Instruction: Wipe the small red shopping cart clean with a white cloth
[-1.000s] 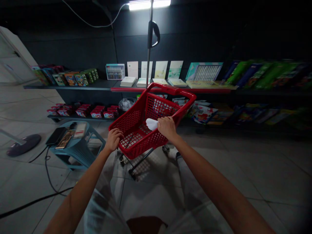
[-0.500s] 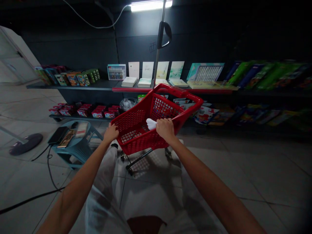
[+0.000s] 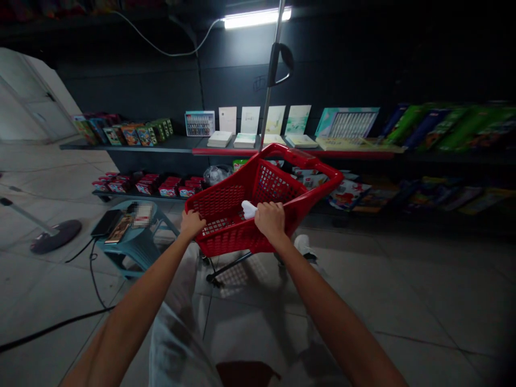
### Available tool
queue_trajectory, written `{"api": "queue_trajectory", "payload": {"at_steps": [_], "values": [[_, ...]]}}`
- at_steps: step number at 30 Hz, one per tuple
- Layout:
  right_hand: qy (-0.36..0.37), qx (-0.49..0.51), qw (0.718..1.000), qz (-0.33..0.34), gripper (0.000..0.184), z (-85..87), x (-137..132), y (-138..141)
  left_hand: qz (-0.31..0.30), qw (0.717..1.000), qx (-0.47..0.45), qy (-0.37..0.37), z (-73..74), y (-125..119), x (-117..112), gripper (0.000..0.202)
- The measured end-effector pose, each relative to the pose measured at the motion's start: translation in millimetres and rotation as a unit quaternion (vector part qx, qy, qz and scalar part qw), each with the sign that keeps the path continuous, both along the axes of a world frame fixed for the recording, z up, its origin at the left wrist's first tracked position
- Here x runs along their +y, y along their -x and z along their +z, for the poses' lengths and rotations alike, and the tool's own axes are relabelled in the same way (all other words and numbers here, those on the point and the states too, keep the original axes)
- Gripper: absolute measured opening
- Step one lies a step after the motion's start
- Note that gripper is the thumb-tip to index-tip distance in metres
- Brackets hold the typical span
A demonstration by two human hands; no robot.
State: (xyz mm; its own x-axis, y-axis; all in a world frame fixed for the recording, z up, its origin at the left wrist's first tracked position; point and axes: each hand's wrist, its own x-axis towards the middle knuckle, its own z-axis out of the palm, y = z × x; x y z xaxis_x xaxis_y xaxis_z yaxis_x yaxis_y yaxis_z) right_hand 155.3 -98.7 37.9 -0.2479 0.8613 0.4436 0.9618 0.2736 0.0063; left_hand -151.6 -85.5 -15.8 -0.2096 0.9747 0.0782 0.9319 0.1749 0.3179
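A small red shopping cart [image 3: 229,201] with a mesh basket stands on the tiled floor in front of me. My left hand [image 3: 192,223] is closed over the near left corner of its rim. My right hand [image 3: 269,219] grips the right side rim and also holds a white cloth [image 3: 247,208] that pokes out inside the basket. A metal pole with a black handle [image 3: 278,64] rises from the cart's far side.
Dark shelves [image 3: 169,143] of boxed toys, cards and books run along the wall behind the cart. A teal plastic stool [image 3: 133,242] with a tablet and booklets stands at left, with a fan base [image 3: 56,235] and cables [image 3: 92,269] on the floor. My shoe [image 3: 302,245] shows under the cart.
The cart has rolled a little right and forward with both hands on its rim. The view has shifted so the stool and shelves sit further right.
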Motion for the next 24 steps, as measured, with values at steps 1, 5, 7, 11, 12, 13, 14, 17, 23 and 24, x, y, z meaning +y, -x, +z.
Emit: {"api": "queue_trajectory", "payload": {"at_steps": [1, 5, 7, 11, 12, 13, 14, 17, 23, 24], "values": [[-0.002, 0.001, 1.000, 0.004, 0.031, -0.7, -4, 3, -0.009, 1.000, 0.007, -0.004, -0.6, 6, 1, 0.029], [0.001, -0.005, 1.000, 0.020, 0.029, -1.6, -20, 7, -0.043, 0.999, 0.014, -0.021, -5.5, 23, -2, 0.029], [0.006, -0.012, 0.999, 0.030, 0.026, -0.8, -26, 6, -0.059, 0.998, 0.010, -0.028, -7.4, 28, -3, 0.029], [0.013, -0.023, 0.999, 0.038, 0.025, 2.2, -32, 2, -0.073, 0.997, -0.002, -0.035, -10.0, 29, 0, 0.029], [0.016, -0.025, 0.999, 0.039, 0.025, 3.1, -33, 0, -0.073, 0.997, -0.006, -0.035, -10.4, 28, 2, 0.029], [0.018, -0.027, 0.999, 0.043, 0.024, 4.2, -35, -2, -0.073, 0.997, -0.010, -0.034, -10.6, 26, 4, 0.029], [0.019, -0.029, 0.998, 0.048, 0.024, 5.4, -36, -4, -0.074, 0.997, -0.014, -0.035, -10.5, 24, 6, 0.029], [0.026, -0.035, 0.997, 0.066, 0.023, 9.8, -37, -11, -0.083, 0.995, -0.027, -0.044, -9.1, 18, 12, 0.029], [0.078, -0.067, 0.988, 0.113, 0.050, 16.2, -29, -30, -0.108, 0.989, -0.050, -0.091, -6.7, 7, 19, 0.033], [0.084, -0.073, 0.988, 0.111, 0.052, 16.4, -27, -32, -0.109, 0.988, -0.055, -0.099, -7.0, 5, 19, 0.033]]}}
